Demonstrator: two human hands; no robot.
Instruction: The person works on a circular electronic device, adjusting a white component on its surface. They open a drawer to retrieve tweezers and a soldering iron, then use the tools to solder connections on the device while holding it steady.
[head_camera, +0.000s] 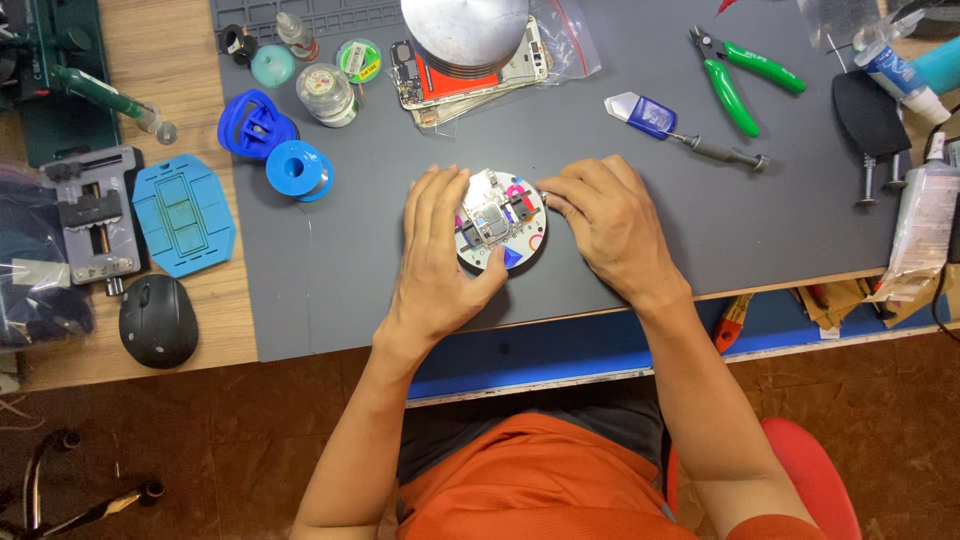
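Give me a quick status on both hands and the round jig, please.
Left hand cupping the round white circuit-board jig. Right hand touching its right edge. Blue-handled screwdriver lies behind on the grey mat, clear.

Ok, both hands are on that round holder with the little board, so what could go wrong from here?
1. The left hand and right hand grip the round holder by its edges; a slip might jolt the small circuit board clamped on it.
2. Bare fingertips lie close to the board, so they could smudge it.
3. The holder sits near the front edge of the grey mat, so it could slide off toward the lap.
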